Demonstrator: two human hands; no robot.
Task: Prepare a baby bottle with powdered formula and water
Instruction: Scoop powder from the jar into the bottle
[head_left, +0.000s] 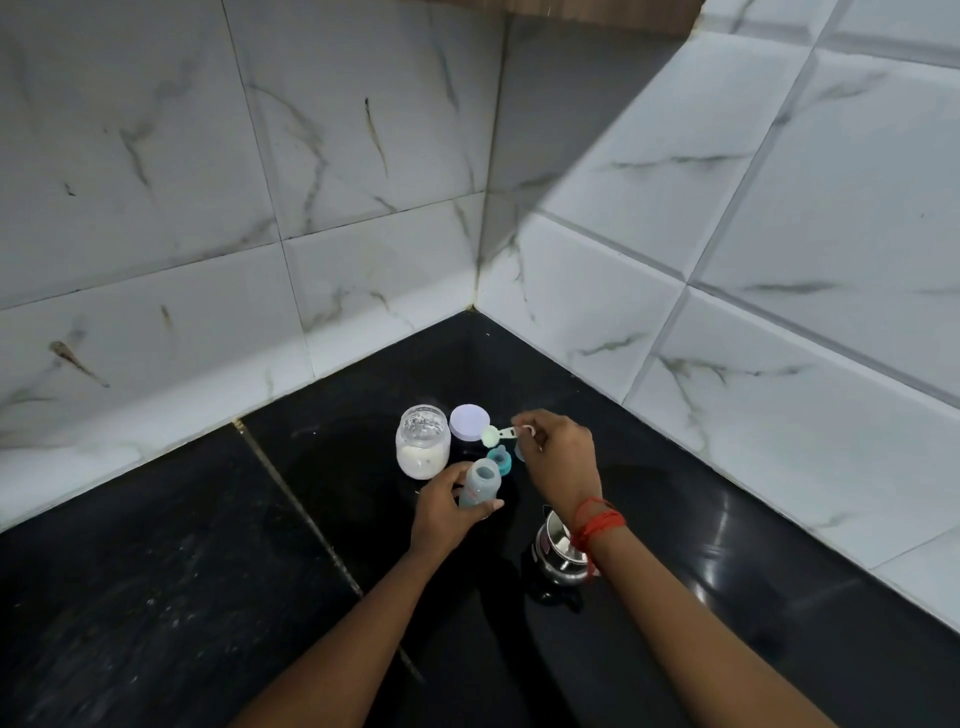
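- Both forearms reach in from the near edge over the black tabletop (182, 571), and a red thread (597, 522) is wound round my right wrist.
- My left grip (441, 512) is wrapped round the baby bottle (480, 486), fingers and thumb curled about its lower half. The bottle stands upright on the tabletop with its mouth open and no teat on it. I cannot tell what is inside.
- My right grip (563, 454) pinches the handle end of the small measuring scoop (501, 433) between thumb and fingertips. The scoop's bowl points left, away from that grip, and is held in the air just past the bottle's mouth. I cannot make out whether there is powder in the bowl.
- Below the right grip's fingers a teal screw ring (501, 461) lies on the tabletop, just beside the bottle and under the scoop.
- Just beyond the left grip's knuckles stands an open glass jar (423, 449) with white powder in its lower part.
- On the far side of the scoop's bowl, between the jar and the right grip, a round white lid (470, 422) lies flat.
- Under my right wrist, on the near side of that grip, sits a shiny steel vessel (556, 551), partly hidden by the wrist.
- Beyond both grips, white veined wall tiles (311, 208) meet in a corner.
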